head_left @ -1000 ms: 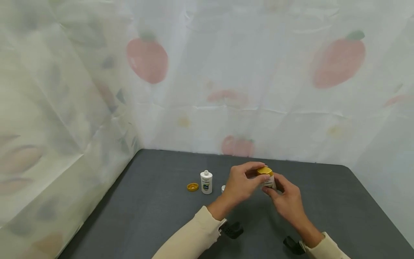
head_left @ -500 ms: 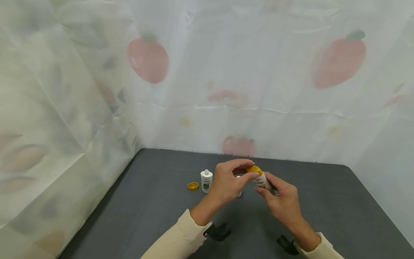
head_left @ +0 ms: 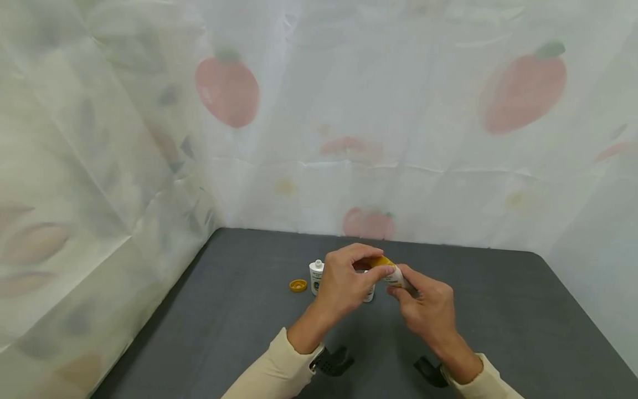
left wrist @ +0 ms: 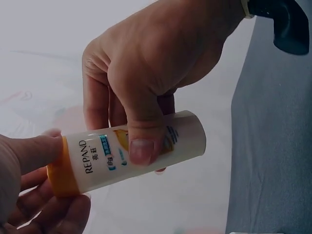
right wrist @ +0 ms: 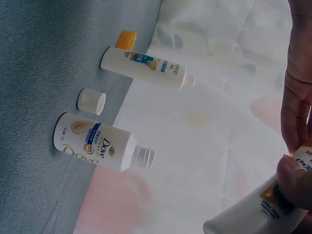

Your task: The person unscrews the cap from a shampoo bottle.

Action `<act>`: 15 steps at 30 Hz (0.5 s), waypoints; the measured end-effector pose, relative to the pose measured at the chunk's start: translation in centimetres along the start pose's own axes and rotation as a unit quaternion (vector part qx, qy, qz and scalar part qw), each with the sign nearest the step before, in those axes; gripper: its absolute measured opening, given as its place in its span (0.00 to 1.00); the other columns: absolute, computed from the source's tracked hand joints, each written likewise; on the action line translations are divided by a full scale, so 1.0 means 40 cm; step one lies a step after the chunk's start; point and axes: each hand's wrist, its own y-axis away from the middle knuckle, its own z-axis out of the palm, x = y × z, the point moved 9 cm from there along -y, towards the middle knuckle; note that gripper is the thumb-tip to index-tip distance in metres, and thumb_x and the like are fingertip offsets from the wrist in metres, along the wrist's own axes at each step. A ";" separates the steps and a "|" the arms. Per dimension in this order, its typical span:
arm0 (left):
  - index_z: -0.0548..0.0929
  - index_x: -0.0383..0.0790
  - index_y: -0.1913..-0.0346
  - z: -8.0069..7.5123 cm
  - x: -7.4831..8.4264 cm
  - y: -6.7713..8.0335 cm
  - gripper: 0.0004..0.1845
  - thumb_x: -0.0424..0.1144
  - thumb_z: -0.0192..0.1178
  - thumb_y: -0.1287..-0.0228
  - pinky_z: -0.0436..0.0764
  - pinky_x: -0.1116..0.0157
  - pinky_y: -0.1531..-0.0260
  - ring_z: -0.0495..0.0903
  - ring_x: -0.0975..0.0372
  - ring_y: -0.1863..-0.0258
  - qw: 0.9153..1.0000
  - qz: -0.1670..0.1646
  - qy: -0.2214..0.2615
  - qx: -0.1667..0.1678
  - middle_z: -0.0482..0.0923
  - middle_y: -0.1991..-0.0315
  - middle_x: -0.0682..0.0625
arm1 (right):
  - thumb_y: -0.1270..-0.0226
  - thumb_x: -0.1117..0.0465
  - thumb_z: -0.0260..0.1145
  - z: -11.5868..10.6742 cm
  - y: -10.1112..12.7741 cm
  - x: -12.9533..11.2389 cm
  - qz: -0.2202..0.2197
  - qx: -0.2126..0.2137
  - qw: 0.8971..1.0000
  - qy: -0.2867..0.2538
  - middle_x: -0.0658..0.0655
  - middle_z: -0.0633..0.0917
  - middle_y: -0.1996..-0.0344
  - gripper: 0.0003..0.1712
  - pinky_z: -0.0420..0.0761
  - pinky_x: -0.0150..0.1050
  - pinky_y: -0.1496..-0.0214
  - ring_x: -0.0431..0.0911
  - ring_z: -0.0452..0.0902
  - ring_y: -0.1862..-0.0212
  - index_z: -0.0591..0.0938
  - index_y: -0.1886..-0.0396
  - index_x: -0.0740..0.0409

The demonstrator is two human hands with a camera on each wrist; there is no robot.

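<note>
The bottle (left wrist: 141, 151) is gripped by the right hand (head_left: 423, 307); its yellow cap (left wrist: 61, 168) is pinched by the left hand (head_left: 344, 282), above the worktop (head_left: 498, 310).

In the middle of the head view, both hands meet above the dark table (head_left: 498, 310), the left hand (head_left: 344, 282) and right hand (head_left: 423, 307) holding a small white bottle (head_left: 396, 275) with a yellow cap (head_left: 381, 260). Just left of and behind the left hand stand the obstacles: an uncapped white bottle (head_left: 316, 276), a second open bottle (head_left: 369, 292) half hidden by the fingers, and a loose yellow cap (head_left: 298, 285) lying a little further left. A white cap (right wrist: 91, 101) lies between the two bottles. The table's right half and lower-left part are bare. A printed curtain (head_left: 349, 138) walls off the back and left edges.
</note>
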 end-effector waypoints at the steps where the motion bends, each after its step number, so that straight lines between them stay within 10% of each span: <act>1: 0.91 0.39 0.51 -0.002 -0.001 0.001 0.14 0.40 0.76 0.37 0.88 0.72 0.57 0.91 0.59 0.59 1.000 -0.005 0.003 0.006 0.90 0.54 0.47 | 0.57 0.74 0.84 0.000 -0.001 -0.003 -0.004 0.005 1.000 0.002 0.60 0.93 0.68 0.26 0.80 0.24 0.75 0.43 0.88 0.77 0.91 0.53 0.62; 15: 0.93 0.42 0.59 -0.018 -0.006 0.004 0.11 0.45 0.77 0.39 0.85 0.71 0.66 0.90 0.60 0.64 0.997 -0.053 -0.016 0.062 0.91 0.63 0.50 | 0.54 0.71 0.82 0.001 -0.002 -0.030 -0.073 0.047 0.996 0.038 0.59 0.93 0.71 0.19 0.81 0.32 0.79 0.41 0.83 0.83 0.90 0.58 0.62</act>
